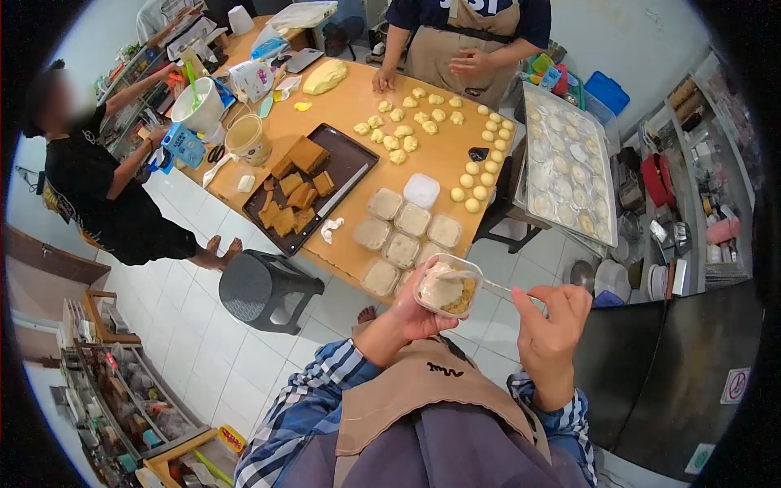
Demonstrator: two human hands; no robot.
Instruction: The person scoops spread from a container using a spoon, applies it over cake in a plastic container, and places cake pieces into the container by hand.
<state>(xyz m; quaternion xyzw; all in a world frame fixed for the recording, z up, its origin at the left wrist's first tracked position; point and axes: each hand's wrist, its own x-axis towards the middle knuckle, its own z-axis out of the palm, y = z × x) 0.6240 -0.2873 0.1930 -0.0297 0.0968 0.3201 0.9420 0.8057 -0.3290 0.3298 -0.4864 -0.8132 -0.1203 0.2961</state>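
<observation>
Containers (397, 219) crowd the table (335, 110) beyond the tub (464, 263) in the left hand (411, 313).

1. Table (285, 124): light wood-look top, bare patches between items.
2. Far end: large yellow dough mass (325, 76).
3. Middle: rough dough lumps (403, 131), loosely scattered, mostly apart.
4. Right edge: smooth dough balls (480, 193) in close rows; small black item (478, 154) beside them, can't identify.
5. Left edge: dark rectangular tray (351, 161), white bucket (195, 110), beige tub (247, 140).
6. Near end: square plastic containers (412, 220), clustered; crumpled white wipe (332, 230) near tray.
</observation>
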